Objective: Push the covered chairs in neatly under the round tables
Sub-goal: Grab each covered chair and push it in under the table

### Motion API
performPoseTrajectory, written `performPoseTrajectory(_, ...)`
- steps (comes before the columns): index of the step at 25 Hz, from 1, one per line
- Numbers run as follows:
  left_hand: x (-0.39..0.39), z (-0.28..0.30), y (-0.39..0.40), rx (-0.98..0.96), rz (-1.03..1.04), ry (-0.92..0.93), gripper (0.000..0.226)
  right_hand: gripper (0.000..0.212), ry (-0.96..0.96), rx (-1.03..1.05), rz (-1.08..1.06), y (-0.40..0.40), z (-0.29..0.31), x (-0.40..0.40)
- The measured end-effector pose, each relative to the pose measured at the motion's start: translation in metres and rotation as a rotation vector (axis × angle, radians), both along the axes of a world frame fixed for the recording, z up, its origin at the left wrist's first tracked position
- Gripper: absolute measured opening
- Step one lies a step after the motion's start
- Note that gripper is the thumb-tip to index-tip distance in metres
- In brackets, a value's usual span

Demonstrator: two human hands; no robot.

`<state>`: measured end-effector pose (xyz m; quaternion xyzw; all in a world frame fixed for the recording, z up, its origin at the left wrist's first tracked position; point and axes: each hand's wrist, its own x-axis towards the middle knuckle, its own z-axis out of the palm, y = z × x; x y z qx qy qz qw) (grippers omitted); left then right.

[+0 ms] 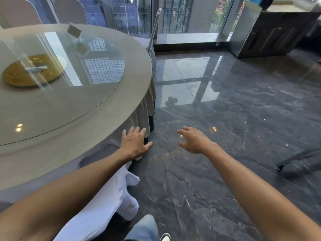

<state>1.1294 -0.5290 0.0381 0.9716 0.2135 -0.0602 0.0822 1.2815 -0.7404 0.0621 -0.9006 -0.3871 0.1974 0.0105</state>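
Observation:
A round table with a beige cloth and a glass turntable fills the left side. Below it, a chair in a white cover sits partly tucked beneath the table's near edge, under my left arm. My left hand lies flat with spread fingers at the chair's far corner, by the hanging tablecloth. My right hand hovers open over the dark floor, holding nothing. Another covered chair stands side-on at the table's far right, and two more covered chair backs rise behind the table.
Polished dark marble floor stretches to the right. A dark wooden cabinet stands at the back right beside glass doors. A wheeled metal leg juts in from the right edge. A gold disc and a card holder rest on the turntable.

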Motion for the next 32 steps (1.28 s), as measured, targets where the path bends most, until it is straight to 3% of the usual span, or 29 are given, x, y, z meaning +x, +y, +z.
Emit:
performPoseTrajectory(5,0.114,-0.017,0.016,-0.027,0.000,-0.028,0.089,0.068,-0.080,0.056,-0.002,0.020,-0.021,0.096)
performPoseTrajectory(9,0.250,-0.035,0.059,-0.053,0.000,-0.041,0.093,0.073,-0.090,0.039,-0.030,0.063,-0.036,0.214)
performPoseTrajectory(17,0.491,-0.015,0.172,-0.154,-0.161,0.114,0.081,0.074,0.059,-0.045,-0.031,0.175,-0.019,0.446)
performPoseTrajectory(25,0.726,-0.027,0.281,-0.169,-0.065,0.218,0.071,0.065,0.141,-0.043,0.107,0.285,-0.032,0.705)
performPoseTrajectory(32,0.933,-0.003,0.374,-0.255,0.138,0.145,0.067,0.054,0.160,-0.075,0.222,0.398,-0.009,0.944)
